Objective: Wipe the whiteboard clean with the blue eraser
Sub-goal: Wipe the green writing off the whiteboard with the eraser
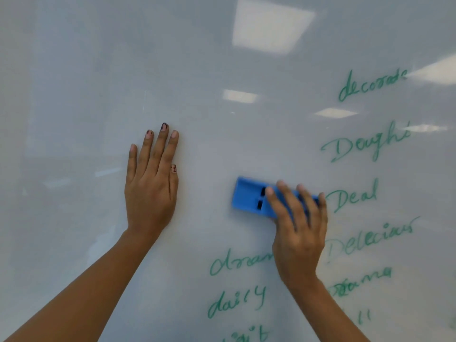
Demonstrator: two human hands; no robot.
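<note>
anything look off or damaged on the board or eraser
Nothing damaged. The blue eraser sits tilted under the right hand, and a green word low right on the whiteboard looks smeared at its start.

The head camera faces the whiteboard (98, 70) squarely from close range, at about hand height.

The left hand (150, 191) lies flat against the whiteboard (74, 95), fingers straight, close together and pointing up, thumb tucked beside the index finger. Its bare forearm rises from the lower left. The right hand (298, 225) grips the right end of the blue eraser (249, 197), fingers bent over its upper edge, thumb hidden. Its bare forearm comes up from the lower right.
</note>
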